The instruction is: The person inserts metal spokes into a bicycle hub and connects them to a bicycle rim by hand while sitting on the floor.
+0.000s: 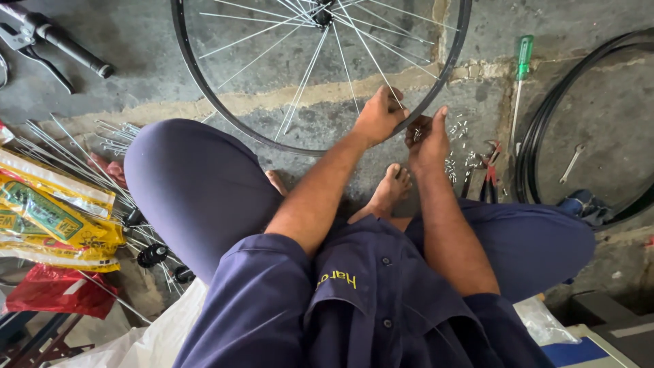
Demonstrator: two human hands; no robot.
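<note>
Steel spoke [381,75] was pinched by the left hand [379,116] at the rim [436,88]; the right hand [428,140], cupped, held nipples [417,133] that could spill.

One bicycle wheel [320,68] stands just ahead of the left hand [378,116], and one green-handled screwdriver [521,75] and one spanner [571,163] lie beyond the right hand [428,140]. Two yellow packets [54,204] lie far left of the left hand; the small nipples [458,146] beside the right hand are too many to count.
</note>
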